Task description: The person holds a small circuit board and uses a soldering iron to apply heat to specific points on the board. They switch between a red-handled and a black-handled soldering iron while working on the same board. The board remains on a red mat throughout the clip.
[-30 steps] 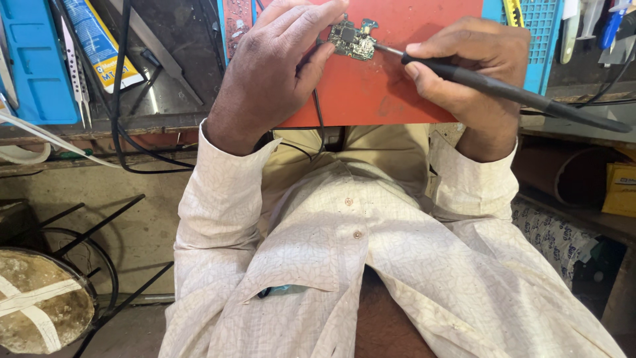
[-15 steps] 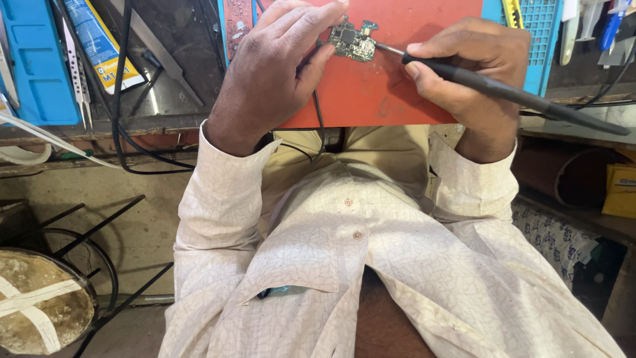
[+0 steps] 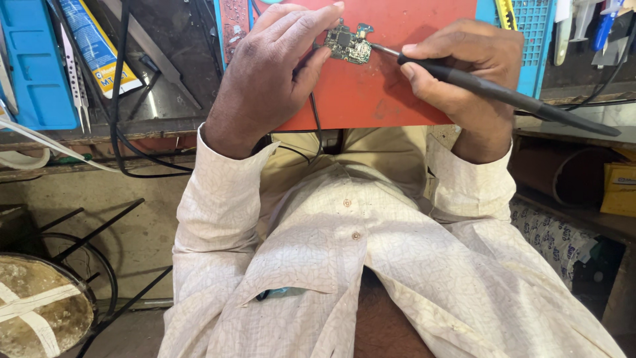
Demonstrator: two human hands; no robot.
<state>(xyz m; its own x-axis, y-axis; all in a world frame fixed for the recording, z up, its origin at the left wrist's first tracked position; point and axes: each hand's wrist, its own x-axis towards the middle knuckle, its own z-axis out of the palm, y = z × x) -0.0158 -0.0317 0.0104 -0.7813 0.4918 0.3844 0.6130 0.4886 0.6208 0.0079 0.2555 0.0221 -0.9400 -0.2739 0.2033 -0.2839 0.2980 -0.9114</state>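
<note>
A small green circuit board (image 3: 349, 44) lies on a red mat (image 3: 371, 99) at the top of the head view. My left hand (image 3: 265, 73) rests on the mat with its fingertips pinching the board's left edge. My right hand (image 3: 464, 66) grips a black soldering iron (image 3: 510, 98), whose metal tip touches the board's right side. The iron's handle runs off to the right. My lap and pale patterned shirt fill the lower half of the view.
A blue tray (image 3: 33, 66), tweezers (image 3: 74, 79), a blue and yellow tube (image 3: 99, 46) and black cables (image 3: 122, 99) lie on the bench at left. A blue grid mat (image 3: 533, 33) and tools sit at right. A round stool (image 3: 40, 311) stands low left.
</note>
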